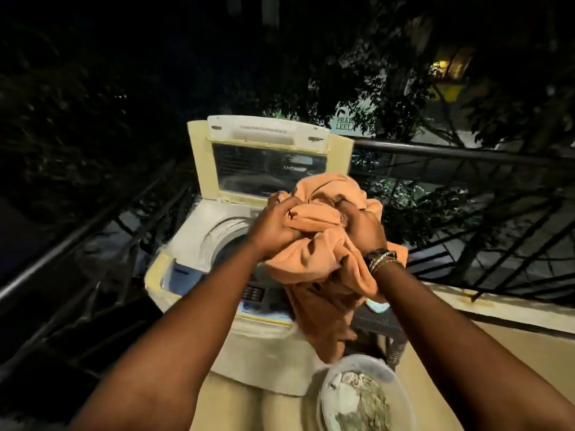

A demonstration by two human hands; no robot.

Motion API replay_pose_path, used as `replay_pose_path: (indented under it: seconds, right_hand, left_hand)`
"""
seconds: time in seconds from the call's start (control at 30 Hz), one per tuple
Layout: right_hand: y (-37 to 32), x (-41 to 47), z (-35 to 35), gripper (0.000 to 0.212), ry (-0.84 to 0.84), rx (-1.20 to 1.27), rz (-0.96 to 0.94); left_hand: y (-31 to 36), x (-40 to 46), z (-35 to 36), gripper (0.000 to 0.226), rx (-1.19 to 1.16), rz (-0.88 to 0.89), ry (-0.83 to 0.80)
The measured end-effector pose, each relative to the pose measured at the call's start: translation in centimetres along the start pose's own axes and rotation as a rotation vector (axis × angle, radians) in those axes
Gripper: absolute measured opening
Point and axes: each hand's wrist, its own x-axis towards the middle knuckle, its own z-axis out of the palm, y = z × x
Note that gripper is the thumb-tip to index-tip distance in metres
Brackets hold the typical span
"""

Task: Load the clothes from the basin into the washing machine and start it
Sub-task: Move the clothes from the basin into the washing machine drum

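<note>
Both my hands hold a bundled orange cloth (314, 247) in the air, just right of the washing machine's drum opening. My left hand (273, 228) grips its left side and my right hand (361, 225), with bracelets at the wrist, grips its right side. Part of the cloth hangs down over the machine's control panel (255, 293). The top-loading washing machine (199, 241) stands in front of me with its lid (264, 163) raised upright. A pale basin (329, 396) at the bottom right holds greenish and white clothes (364, 405).
A metal railing (460, 154) runs behind and to the right of the machine, another railing (77, 234) runs along the left. A low ledge (497, 309) lies under the right railing. Dark trees fill the background. A dark stool-like stand (379, 321) sits right of the machine.
</note>
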Motion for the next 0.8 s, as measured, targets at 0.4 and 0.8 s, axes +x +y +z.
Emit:
replay_pose_path:
  seconds: [0.4,0.8]
  right_hand:
    - [-8.0,14.0,7.6,0.046,0.189,0.170,0.024]
    - [-1.6,11.7,22.3,0.038,-0.277,-0.051,-0.030]
  left_hand:
    - [-4.8,9.3,-13.8,0.056,0.061,0.070,0.170]
    - [-19.8,3.9,-6.4,0.049,0.383,-0.511,-0.049]
